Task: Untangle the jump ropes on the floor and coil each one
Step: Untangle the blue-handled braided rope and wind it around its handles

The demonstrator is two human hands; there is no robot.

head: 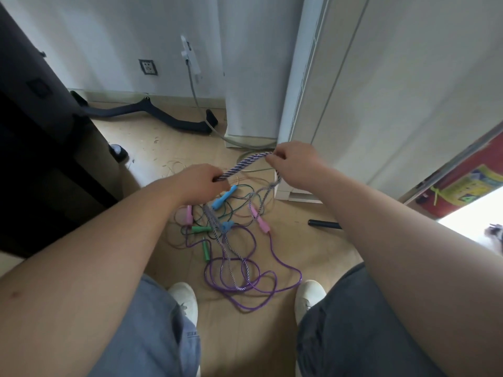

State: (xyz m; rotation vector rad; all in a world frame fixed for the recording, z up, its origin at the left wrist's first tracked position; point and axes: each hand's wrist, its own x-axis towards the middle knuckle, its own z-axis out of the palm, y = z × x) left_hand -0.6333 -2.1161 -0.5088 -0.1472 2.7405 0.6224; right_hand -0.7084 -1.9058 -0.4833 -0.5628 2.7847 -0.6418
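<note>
Tan floor [313,240], rope tangle [226,240] at 6 o'clock below; left hand [198,183], right hand [294,161] fingers gripping striped rope [245,164], stretched between.

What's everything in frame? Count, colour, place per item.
striped rope: one, purple and white, taut between both hands, the rest trailing into the pile
purple rope: one, purple, looped on the floor by the shoes
blue handles: two, light blue, in the pile
pink handles: two, pink, left and right of the pile
green handles: two, green, left part of the pile
black bar: one, black, floor by the back wall
wall socket: one, white, back wall
grey hose: one, grey, wall down to floor
black tube: one, black, floor right of the pile
shoes: two, white, beside the purple loops
left hand: grips the striped rope
right hand: pinches the striped rope
</note>
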